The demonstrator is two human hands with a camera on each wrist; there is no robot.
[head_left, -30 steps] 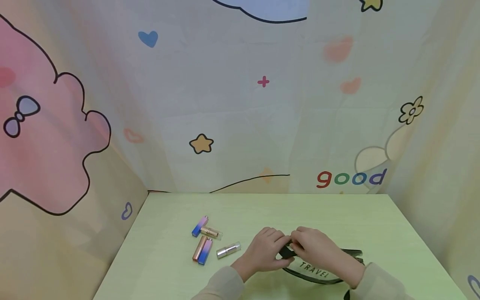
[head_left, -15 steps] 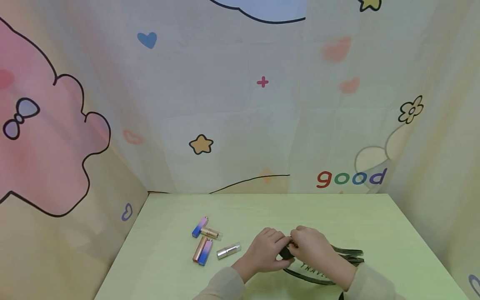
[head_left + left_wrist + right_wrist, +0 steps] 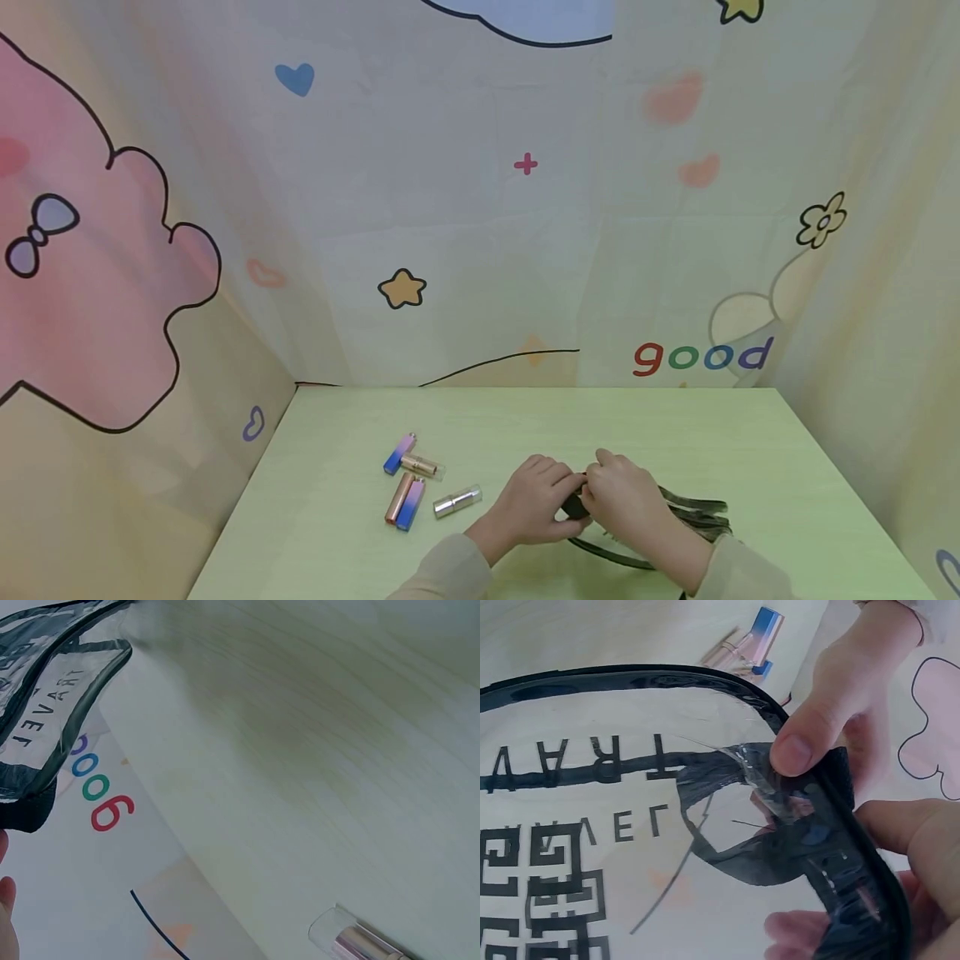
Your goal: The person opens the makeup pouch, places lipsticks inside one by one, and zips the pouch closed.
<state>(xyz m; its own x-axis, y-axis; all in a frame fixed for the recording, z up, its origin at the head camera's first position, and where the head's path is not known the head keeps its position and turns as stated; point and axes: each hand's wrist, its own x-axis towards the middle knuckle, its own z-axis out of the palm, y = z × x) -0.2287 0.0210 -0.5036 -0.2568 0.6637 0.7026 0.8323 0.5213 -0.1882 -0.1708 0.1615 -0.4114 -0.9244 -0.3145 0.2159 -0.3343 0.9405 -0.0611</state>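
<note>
A clear travel bag with black trim (image 3: 611, 553) lies at the front right of the table in the head view. My left hand (image 3: 528, 502) pinches its black end, thumb on the near face, as the right wrist view shows beside the bag's trim (image 3: 667, 677). Close beside it, my right hand (image 3: 630, 510) grips the same end, its fingertips mostly hidden in the head view. In the left wrist view the bag (image 3: 56, 712) shows lettering and a black tab at its corner.
Left of the hands lie a silver lipstick tube (image 3: 457, 501), a gold tube (image 3: 422, 465), a copper tube (image 3: 399, 497) and two pink-and-blue tubes (image 3: 410, 504). A patterned curtain (image 3: 480, 250) stands behind the table (image 3: 337, 417).
My right hand has turned and shifted slightly at the bag's end, and its forearm now covers most of the lettering. The left hand has barely moved.
</note>
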